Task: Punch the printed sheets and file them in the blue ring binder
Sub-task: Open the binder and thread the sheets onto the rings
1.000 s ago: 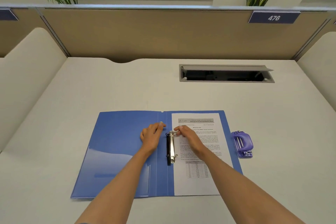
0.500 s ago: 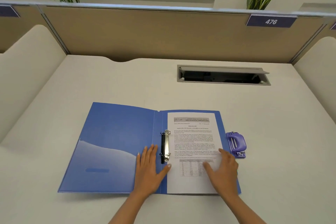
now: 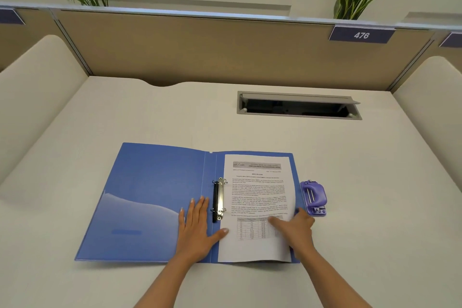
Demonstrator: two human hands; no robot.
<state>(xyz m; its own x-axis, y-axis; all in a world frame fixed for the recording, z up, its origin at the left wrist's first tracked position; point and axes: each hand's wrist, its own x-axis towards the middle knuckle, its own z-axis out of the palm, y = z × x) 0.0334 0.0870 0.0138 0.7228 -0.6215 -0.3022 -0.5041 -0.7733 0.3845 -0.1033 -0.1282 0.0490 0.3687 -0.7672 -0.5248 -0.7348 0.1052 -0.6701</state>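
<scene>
Sheets [image 3: 257, 195] under right hand [image 3: 297, 227]

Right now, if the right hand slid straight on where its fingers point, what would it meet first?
Probably the ring mechanism; the right hand rests on the printed sheet, aimed towards it.

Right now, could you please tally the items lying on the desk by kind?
Blue ring binder: 1
Stack of printed sheets: 1 (the number of sheets cannot be told)
Purple hole punch: 1
Total: 3
</scene>
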